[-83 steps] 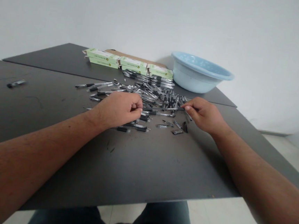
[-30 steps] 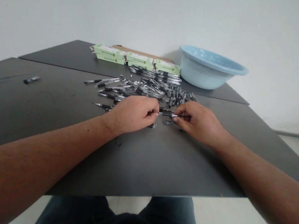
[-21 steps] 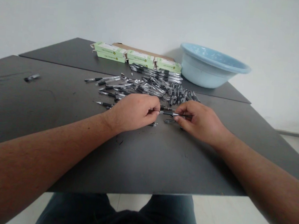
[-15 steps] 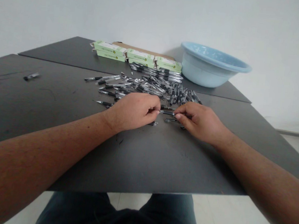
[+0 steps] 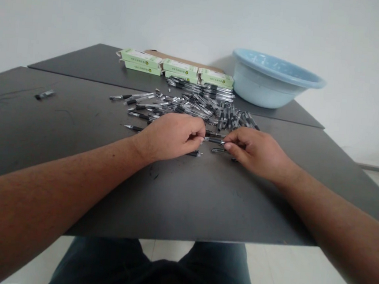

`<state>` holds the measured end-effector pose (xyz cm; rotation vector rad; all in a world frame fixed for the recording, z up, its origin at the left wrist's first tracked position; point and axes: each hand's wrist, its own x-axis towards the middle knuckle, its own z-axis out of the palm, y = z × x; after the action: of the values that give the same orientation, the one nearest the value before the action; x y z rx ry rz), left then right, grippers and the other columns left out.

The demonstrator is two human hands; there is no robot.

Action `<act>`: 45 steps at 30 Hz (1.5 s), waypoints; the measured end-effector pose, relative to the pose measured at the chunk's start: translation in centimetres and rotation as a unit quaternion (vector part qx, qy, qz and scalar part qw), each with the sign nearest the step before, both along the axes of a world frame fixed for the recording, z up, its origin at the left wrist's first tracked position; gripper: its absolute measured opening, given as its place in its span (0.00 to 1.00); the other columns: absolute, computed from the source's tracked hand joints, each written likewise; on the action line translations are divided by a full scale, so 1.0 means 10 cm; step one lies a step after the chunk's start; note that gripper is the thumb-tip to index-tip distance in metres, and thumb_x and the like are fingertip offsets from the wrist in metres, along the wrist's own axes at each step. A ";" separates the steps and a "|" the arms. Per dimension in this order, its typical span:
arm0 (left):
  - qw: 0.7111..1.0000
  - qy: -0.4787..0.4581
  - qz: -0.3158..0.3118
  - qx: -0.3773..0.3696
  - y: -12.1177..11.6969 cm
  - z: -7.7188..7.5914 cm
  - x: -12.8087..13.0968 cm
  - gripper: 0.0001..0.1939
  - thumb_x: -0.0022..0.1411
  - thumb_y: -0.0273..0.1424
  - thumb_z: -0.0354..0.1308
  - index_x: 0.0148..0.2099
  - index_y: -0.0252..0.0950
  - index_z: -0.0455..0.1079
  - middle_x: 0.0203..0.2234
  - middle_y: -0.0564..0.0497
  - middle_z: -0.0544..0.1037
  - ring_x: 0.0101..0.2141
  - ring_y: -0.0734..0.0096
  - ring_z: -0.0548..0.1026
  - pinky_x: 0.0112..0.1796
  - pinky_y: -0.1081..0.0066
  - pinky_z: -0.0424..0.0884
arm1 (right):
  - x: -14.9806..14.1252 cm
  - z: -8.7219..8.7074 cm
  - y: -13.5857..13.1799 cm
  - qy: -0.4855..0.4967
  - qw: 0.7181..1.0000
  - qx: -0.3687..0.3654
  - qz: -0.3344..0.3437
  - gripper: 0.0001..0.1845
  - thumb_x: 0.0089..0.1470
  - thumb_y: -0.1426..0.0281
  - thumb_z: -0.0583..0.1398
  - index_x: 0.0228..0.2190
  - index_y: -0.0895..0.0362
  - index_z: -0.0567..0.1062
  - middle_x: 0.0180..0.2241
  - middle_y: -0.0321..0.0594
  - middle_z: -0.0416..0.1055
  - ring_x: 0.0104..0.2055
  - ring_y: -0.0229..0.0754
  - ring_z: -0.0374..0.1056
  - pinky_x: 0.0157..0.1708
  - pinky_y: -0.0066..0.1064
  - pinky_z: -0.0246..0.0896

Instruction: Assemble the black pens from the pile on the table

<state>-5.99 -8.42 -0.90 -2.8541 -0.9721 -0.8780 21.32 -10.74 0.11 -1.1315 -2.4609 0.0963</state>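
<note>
Between my two hands lies a pen (image 5: 214, 140) with a black grip, held level just above the table. My left hand (image 5: 176, 136) is closed, thumb and fingertips pinching the pen's left end. At its right end, my right hand (image 5: 255, 150) pinches it between thumb and forefinger. Loose pens and pen parts (image 5: 192, 107) are heaped just beyond my hands, many clear with black grips. Below my left hand a pen tip (image 5: 195, 153) pokes out, and a short pen piece (image 5: 218, 150) lies near my right fingertips. My fingers hide the ends of the held pen.
Stacked light-green boxes (image 5: 141, 62) stand at the back, before a flat piece of brown cardboard (image 5: 183, 59). A light-blue basin (image 5: 270, 89) sits at the back right against the wall. One small clear and black pen part (image 5: 45, 95) lies apart on the left of the dark table (image 5: 184, 203).
Both hands keep their hold on the pen, almost in the same place. The whole view has shifted slightly, with things appearing a little higher and further right.
</note>
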 end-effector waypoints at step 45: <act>0.991 -0.084 0.096 -0.049 0.14 0.10 -0.17 0.10 0.65 0.32 0.58 0.45 0.37 0.78 0.33 0.51 0.83 0.33 0.69 0.79 0.39 0.68 0.73 | 0.10 0.04 0.05 0.043 0.997 -0.005 -0.059 0.11 0.65 0.62 0.59 0.37 0.52 0.80 0.34 0.39 0.81 0.35 0.46 0.75 0.37 0.35 0.66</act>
<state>-7.70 -7.05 0.09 -2.7372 -1.3162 -1.0909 22.35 -10.22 0.48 -1.2465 -2.3157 0.1193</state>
